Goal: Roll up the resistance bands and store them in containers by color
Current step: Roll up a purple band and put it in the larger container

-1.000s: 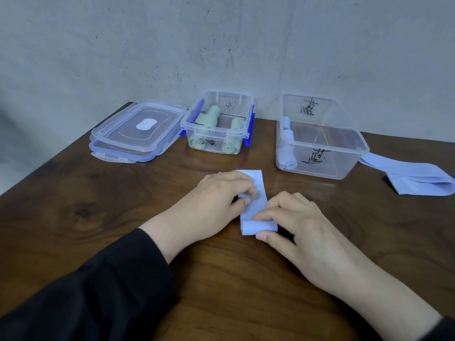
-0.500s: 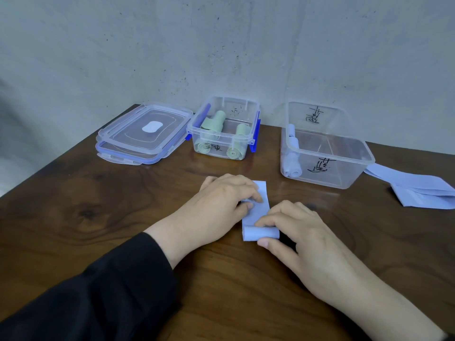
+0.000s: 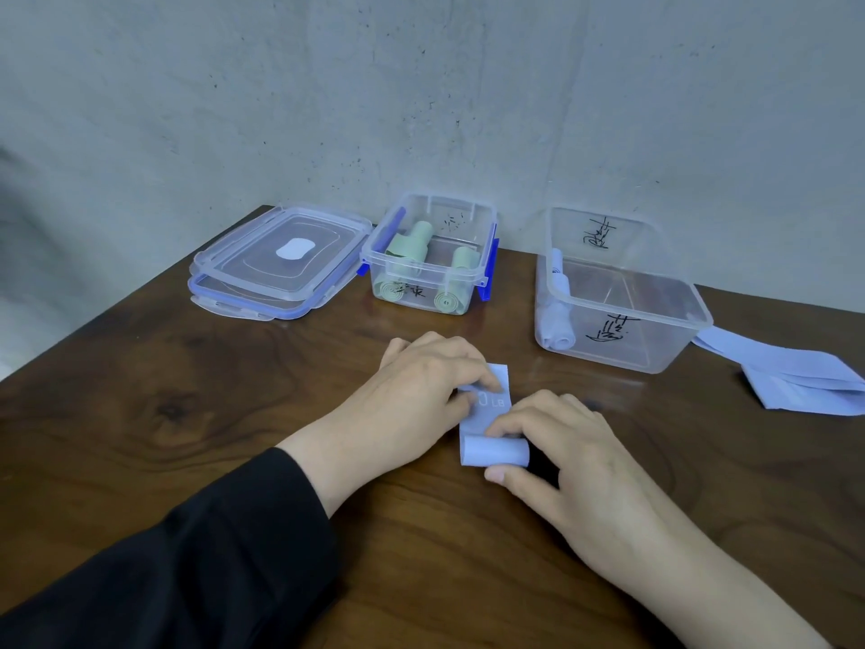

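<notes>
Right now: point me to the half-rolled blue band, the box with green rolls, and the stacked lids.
half-rolled blue band [image 3: 494,451], head view, on the rolled end near the person.
box with green rolls [image 3: 423,268], head view, on its front rim.
stacked lids [image 3: 262,255], head view, on the top lid's clear panel.

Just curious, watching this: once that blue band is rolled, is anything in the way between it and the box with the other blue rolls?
Nothing visible. The blue band lies under both hands, and only bare table separates it from the lidless blue box. Both lids sit stacked far left.
</notes>
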